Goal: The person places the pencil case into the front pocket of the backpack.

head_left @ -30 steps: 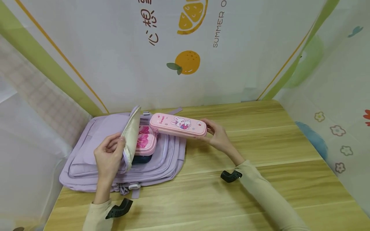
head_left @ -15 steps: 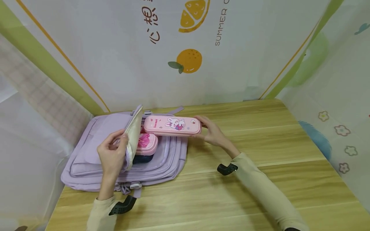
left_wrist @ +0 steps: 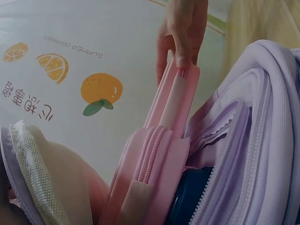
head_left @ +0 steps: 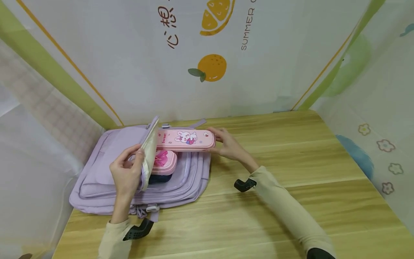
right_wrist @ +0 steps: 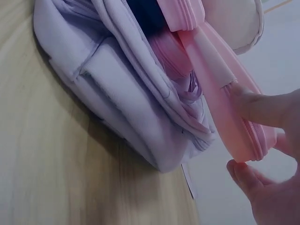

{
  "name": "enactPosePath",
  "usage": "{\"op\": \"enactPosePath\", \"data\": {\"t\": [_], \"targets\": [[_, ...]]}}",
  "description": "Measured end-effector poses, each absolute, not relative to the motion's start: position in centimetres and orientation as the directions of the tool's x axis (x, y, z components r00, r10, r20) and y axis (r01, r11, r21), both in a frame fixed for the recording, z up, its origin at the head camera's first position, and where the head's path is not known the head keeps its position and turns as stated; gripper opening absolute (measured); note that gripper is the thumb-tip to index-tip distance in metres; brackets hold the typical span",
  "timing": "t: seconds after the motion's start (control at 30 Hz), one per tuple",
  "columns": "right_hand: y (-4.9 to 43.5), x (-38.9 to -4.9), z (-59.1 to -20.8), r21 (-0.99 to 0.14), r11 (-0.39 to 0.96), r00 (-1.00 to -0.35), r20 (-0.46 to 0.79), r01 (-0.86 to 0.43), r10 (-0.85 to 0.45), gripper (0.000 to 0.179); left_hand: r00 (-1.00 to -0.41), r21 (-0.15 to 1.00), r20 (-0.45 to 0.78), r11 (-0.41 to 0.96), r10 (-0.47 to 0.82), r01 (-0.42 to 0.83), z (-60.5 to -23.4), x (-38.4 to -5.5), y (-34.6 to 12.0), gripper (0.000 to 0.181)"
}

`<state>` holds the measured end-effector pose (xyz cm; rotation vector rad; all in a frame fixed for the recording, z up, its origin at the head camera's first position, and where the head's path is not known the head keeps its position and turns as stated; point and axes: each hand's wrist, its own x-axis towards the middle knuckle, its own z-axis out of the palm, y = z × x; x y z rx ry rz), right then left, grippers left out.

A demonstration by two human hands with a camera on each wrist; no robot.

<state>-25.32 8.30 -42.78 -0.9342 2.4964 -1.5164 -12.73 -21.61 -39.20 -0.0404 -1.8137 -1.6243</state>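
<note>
A lilac backpack (head_left: 106, 154) lies flat on the table, its front pocket unzipped. My left hand (head_left: 127, 171) pinches the edge of the pocket flap (head_left: 149, 158) and holds it raised. With thumb and fingers, my right hand (head_left: 228, 145) grips the right end of a pink pencil case (head_left: 187, 139) printed with a rabbit. That case's left end is hidden behind the flap. Below it, a second pink pencil case (head_left: 165, 162) with a flower print sits in the pocket. A dark blue item (left_wrist: 190, 192) lies under that one, partly covered.
The wood-grain table (head_left: 275, 151) extends to the right of the backpack. A buckle and strap (head_left: 152, 208) hang at the bag's near side. Printed white curtains (head_left: 258, 72) rise along the table's back and sides.
My right hand has moved the rabbit pencil case left and slightly lower, its left end passing behind the flap. My left hand keeps the flap up, nearly still.
</note>
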Motion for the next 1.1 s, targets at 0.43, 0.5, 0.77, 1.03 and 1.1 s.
{"op": "enactPosePath", "data": {"t": [0.43,0.5,0.77,1.03,1.1], "targets": [[5.2,-24.8,-43.3,-0.92,0.236,-0.936,0.258,-0.314,-0.24,0.068,-0.809,0.868,0.494,0.127,-0.319,0.48,-38.8,-12.9,-21.5,0.019],[4.7,-24.5,-43.4,-0.916,0.252,-0.943,0.264,-0.311,-0.202,0.067,-0.812,0.863,0.5,0.099,-0.301,0.495,-38.8,-13.0,-21.5,0.019],[4.7,-23.7,-42.9,-0.941,0.134,-0.921,0.265,-0.312,-0.286,0.054,-0.81,0.856,0.512,0.095,-0.287,0.507,-38.9,-13.0,-21.7,0.018],[4.1,-24.1,-43.5,-0.953,0.09,-0.916,0.249,-0.29,-0.314,0.049,-0.817,0.853,0.52,0.111,-0.25,0.51,-39.1,-12.9,-21.8,0.018],[3.6,-24.0,-43.5,-0.952,0.084,-0.91,0.252,-0.294,-0.33,0.047,-0.823,0.858,0.513,0.114,-0.244,0.501,-39.1,-12.8,-21.8,0.018]]}}
